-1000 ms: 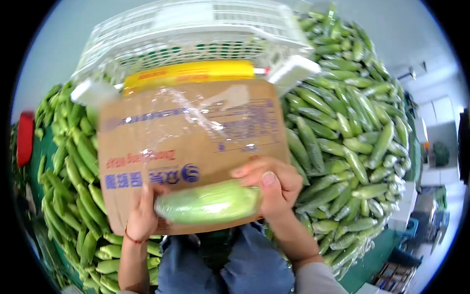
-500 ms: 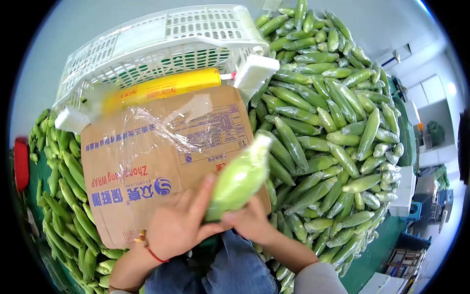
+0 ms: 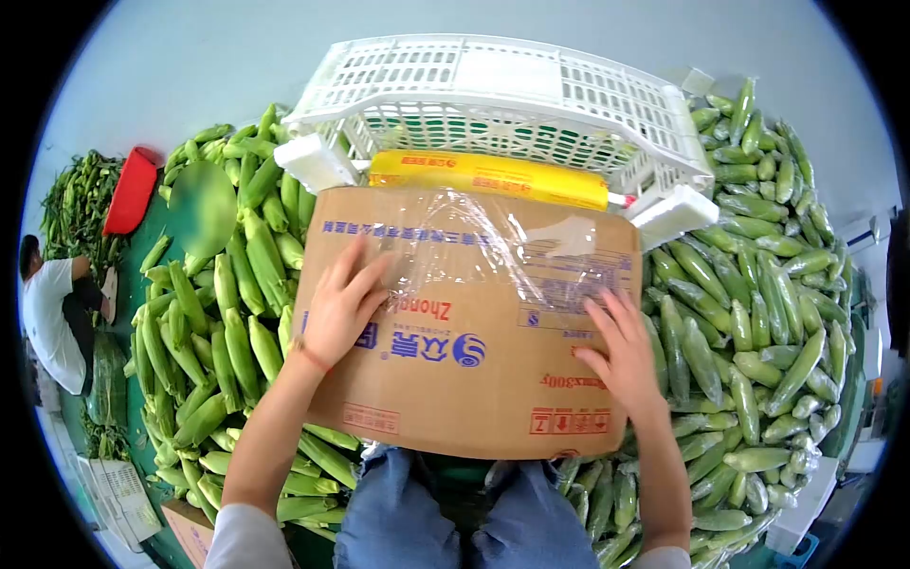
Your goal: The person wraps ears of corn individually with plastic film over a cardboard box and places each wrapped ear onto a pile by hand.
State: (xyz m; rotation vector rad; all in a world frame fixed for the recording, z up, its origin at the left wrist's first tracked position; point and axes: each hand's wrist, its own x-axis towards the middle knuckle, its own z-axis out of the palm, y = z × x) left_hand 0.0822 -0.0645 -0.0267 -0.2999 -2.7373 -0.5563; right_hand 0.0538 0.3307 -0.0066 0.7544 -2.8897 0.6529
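Note:
My left hand lies over the left part of a cardboard sheet, fingers spread, near the edge of a piece of clear cling film. Over the sheet's right part, my right hand is also open and holds nothing. The film stretches wrinkled and shiny across the upper cardboard from a yellow roll. Behind the roll stands a white plastic crate on its side. Film-wrapped corn ears are piled close to my right hand.
Unwrapped green corn is heaped at the left. Farther left are a red basin, leafy stalks and a crouching person. White blocks flank the roll. My knees are below the cardboard.
The wrapped corn ear has left my hands, which have moved apart and now lie open over the cardboard. The view has swung left, showing more of the unwrapped heap and another person.

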